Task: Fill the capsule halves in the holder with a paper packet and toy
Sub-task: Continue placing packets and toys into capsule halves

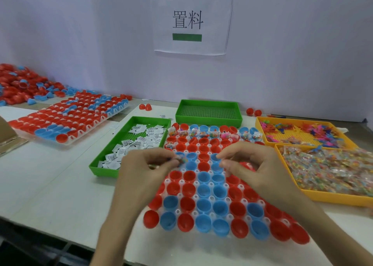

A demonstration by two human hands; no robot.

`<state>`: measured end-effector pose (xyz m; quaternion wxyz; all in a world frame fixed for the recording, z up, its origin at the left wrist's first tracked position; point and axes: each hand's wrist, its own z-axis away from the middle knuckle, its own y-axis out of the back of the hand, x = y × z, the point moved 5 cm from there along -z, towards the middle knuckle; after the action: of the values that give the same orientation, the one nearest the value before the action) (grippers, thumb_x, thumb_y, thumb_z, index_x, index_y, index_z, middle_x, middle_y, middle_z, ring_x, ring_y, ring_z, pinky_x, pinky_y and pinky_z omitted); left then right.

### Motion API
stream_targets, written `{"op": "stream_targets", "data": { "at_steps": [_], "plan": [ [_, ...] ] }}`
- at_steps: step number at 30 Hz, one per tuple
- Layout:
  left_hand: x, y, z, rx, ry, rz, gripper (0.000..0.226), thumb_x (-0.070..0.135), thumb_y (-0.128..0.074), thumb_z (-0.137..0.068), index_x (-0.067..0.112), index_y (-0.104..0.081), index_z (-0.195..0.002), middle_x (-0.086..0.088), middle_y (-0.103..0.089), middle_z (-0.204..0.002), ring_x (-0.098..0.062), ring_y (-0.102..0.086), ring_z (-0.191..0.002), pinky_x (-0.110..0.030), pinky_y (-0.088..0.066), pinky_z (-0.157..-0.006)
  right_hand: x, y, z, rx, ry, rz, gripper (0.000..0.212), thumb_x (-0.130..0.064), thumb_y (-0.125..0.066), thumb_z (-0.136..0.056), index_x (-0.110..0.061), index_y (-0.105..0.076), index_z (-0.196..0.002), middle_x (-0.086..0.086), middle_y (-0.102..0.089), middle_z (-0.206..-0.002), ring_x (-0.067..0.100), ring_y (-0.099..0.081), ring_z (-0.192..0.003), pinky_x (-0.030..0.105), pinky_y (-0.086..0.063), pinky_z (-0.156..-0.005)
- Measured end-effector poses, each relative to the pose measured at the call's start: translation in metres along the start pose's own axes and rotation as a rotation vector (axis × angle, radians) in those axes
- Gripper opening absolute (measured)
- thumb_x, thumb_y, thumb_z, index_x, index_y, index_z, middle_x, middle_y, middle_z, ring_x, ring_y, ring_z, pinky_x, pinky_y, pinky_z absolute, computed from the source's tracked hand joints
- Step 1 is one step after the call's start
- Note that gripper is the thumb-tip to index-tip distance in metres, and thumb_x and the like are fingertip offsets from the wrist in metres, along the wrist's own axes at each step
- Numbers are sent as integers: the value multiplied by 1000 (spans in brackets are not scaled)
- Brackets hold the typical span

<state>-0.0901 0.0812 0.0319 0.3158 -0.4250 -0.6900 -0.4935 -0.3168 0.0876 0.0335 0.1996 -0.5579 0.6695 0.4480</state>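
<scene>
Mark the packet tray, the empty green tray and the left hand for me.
packet tray (103,173), head view, on its near green wall.
empty green tray (209,121), head view, on its front wall.
left hand (145,168), head view, on the back of the hand.

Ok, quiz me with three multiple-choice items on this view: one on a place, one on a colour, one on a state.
1. Where does the tray of paper packets sit relative to the holder?
A) to its left B) to its right C) on top of it

2. What colour are the toy tray and the bag tray, right of the holder?
A) green B) yellow C) white

3. What is the left hand doing?
A) lying flat on the table B) pinching a small coloured item C) lifting the holder

Answers:
1 A: the green packet tray lies left of the holder.
2 B: both have yellow walls.
3 B: its fingertips close on the item above the holder.
</scene>
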Motion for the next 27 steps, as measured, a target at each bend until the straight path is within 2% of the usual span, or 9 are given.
{"op": "stream_targets", "data": {
  "at_steps": [2,5,7,10,15,19,23,25,27],
  "plan": [
    [-8,13,-17,31,14,-136,26,11,-83,-76,35,-75,-72,25,-71,-68,9,-66,-69,-2,-46,-63,5,13,-2,53,-26,3,27,1,-70,-88,-25,-75,-92,1,-72,-80,20,-68,-66,38,-58,-69],
    [-26,14,-36,10,90,-259,17,17,-83,-78,32,-77,-76,23,-69,-65,7,-65,-69,-4,-42,-60,11,23,-4,94,-52,-12,23,4,-66,-89,-17,-75,-91,9,-72,-76,23,-67,-61,43,-58,-66],
    [-33,10,-43,9,106,-310,10,18,-83,-79,27,-79,-80,23,-67,-68,6,-64,-70,-15,-47,-68,13,25,-5,102,-56,-13,24,6,-66,-90,-16,-74,-91,10,-72,-76,23,-67,-60,41,-58,-64],
    [-38,4,-48,-3,98,-360,11,18,-82,-80,28,-79,-78,20,-69,-70,3,-65,-74,-29,-55,-78,16,25,-5,100,-66,-11,24,6,-65,-89,-15,-74,-91,10,-72,-77,24,-67,-61,39,-58,-65],
    [-48,-3,-51,-39,85,-476,8,17,-81,-81,25,-81,-81,19,-66,-69,3,-62,-75,-26,-49,-77,18,27,-6,82,-51,-5,27,8,-64,-89,-16,-75,-92,9,-72,-78,22,-67,-61,33,-58,-64],
    [-56,-7,-53,-70,98,-563,4,25,-82,-80,28,-81,-81,9,-70,-85,-13,-62,-88,-30,-47,-77,21,29,-6,76,-48,9,29,10,-63,-89,-17,-75,-92,8,-72,-77,21,-67,-62,31,-58,-64],
    [-52,-14,-60,-129,84,-672,5,25,-82,-80,29,-81,-82,16,-63,-73,-9,-58,-79,-26,-44,-72,23,39,-8,118,-60,18,29,9,-63,-90,-18,-75,-91,8,-72,-76,20,-67,-61,25,-56,-65],
    [-46,-18,-64,-155,78,-764,8,23,-80,-80,29,-81,-84,15,-72,-78,-9,-64,-80,-27,-52,-79,23,49,-9,155,-54,38,27,8,-63,-90,-16,-74,-92,7,-72,-76,20,-66,-60,24,-56,-64],
    [-42,-23,-68,-182,100,-842,11,18,-75,-82,28,-80,-84,8,-76,-85,-14,-68,-83,-36,-56,-89,25,60,-9,209,-56,60,26,10,-62,-89,-13,-74,-92,6,-72,-76,20,-65,-60,24,-57,-65]
  ]
}}
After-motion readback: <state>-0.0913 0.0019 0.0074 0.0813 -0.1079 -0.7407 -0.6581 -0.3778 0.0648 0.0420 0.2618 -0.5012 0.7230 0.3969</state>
